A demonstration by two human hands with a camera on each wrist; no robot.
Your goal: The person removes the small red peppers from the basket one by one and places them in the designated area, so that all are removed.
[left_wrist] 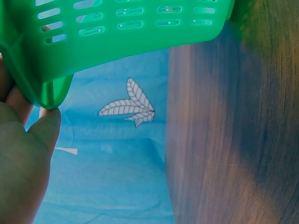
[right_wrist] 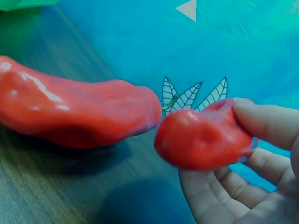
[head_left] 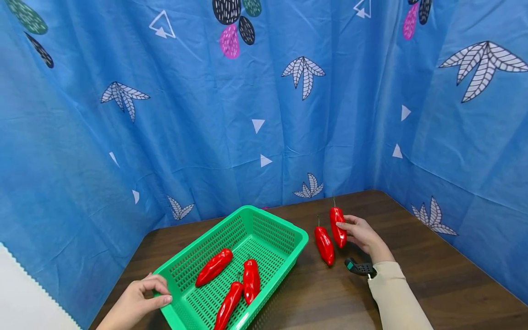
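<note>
My left hand [head_left: 142, 297] pinches the rim of a green plastic basket [head_left: 175, 261] at its near left corner, thumb on one side and fingers on the other in the left wrist view. Inside the basket lie three shiny red peppers: one by the left wall [head_left: 214, 267], one in the middle [head_left: 251, 280] and one nearer me [head_left: 228, 306]. My right hand [head_left: 362, 236] holds another red pepper [right_wrist: 203, 140] between thumb and fingers, right of the basket. Just left of it a red pepper [head_left: 324, 245] with a thin stem rests on the table.
The basket stands on a dark brown wooden table [head_left: 313, 298]. A blue patterned curtain [head_left: 198, 137] hangs behind and along the sides. A black strap device [head_left: 360, 267] is on my right wrist. Something white [head_left: 29, 293] shows at the lower left.
</note>
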